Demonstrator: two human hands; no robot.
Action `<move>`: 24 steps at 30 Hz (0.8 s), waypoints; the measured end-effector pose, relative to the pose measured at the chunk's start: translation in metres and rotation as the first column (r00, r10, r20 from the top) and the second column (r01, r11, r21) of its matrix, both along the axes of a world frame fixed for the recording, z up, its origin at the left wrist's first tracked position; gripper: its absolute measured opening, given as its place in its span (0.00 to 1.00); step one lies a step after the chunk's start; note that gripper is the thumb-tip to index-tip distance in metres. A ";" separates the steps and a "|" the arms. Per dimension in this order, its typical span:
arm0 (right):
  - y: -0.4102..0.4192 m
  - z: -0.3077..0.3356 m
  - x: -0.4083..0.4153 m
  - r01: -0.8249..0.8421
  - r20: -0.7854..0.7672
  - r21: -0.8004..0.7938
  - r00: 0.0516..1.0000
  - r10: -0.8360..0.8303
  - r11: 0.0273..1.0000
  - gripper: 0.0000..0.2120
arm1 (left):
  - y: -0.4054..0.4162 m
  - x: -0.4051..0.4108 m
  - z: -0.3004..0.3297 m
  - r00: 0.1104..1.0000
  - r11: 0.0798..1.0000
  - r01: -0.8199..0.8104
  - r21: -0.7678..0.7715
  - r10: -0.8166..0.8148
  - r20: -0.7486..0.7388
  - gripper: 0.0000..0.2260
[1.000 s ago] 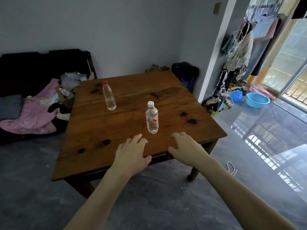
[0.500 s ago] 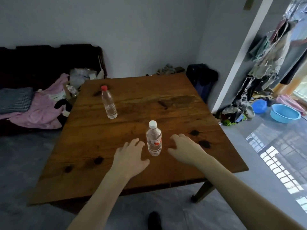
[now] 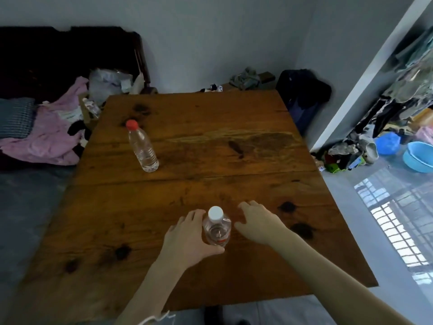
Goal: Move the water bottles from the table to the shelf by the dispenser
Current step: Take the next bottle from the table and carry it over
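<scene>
Where wood spreads, clear bottle [image 3: 216,227] stands.

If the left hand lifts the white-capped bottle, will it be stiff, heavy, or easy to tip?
The white-capped bottle looks like thin clear plastic, so it may dent a little under the left hand. It seems mostly full, so probably fairly heavy. It is tall and narrow, so a sideways push could tip it.

Near bottle [image 3: 216,228]: lower left side hidden behind left hand [image 3: 187,238]; label print too small to read.
Basin [image 3: 418,157]: cut off by right edge.
Table [image 3: 210,141]: legs hidden beneath top.
Forearms: cut off by bottom edge.
</scene>
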State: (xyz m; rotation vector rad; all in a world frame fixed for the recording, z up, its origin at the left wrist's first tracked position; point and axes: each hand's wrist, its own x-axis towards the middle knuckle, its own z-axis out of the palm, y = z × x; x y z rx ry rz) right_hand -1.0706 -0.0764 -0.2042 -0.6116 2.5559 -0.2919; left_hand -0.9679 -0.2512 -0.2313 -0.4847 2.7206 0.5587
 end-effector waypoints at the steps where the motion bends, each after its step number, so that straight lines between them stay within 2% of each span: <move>1: -0.001 -0.005 -0.003 -0.006 0.020 0.004 1.000 0.006 1.000 0.28 | 0.001 0.000 -0.005 1.000 0.999 -0.015 0.029 0.015 -0.003 0.51; 5: -0.004 -0.017 -0.014 -0.052 0.069 -0.006 0.996 0.052 0.999 0.27 | 0.011 0.001 -0.023 0.984 0.964 -0.134 0.231 0.156 -0.082 0.43; 7: -0.006 -0.021 -0.017 -0.076 0.095 -0.003 0.993 0.076 0.997 0.25 | 0.018 0.004 -0.030 0.951 0.893 -0.203 0.401 0.278 -0.138 0.34; 9: -0.007 -0.023 -0.019 -0.101 0.119 -0.005 0.988 0.101 0.995 0.24 | 0.024 0.007 -0.036 0.914 0.844 -0.229 0.484 0.358 -0.191 0.30; 15: -0.005 -0.026 -0.028 -0.142 0.175 -0.016 0.974 0.143 0.990 0.27 | 0.030 0.008 -0.050 0.852 0.803 -0.229 0.551 0.440 -0.286 0.29; 19: 0.000 -0.029 -0.030 -0.150 0.216 -0.052 0.964 0.158 0.987 0.28 | 0.029 0.009 -0.051 0.844 0.799 -0.216 0.561 0.442 -0.304 0.29; 21: 0.004 -0.032 -0.034 -0.104 0.283 -0.105 0.950 0.130 0.989 0.27 | 0.031 0.009 -0.050 0.835 0.794 -0.212 0.569 0.449 -0.316 0.31; 24: 0.011 -0.034 -0.040 0.098 0.477 -0.201 0.879 0.010 0.975 0.20 | 0.035 0.008 -0.044 0.808 0.779 -0.218 0.588 0.482 -0.338 0.31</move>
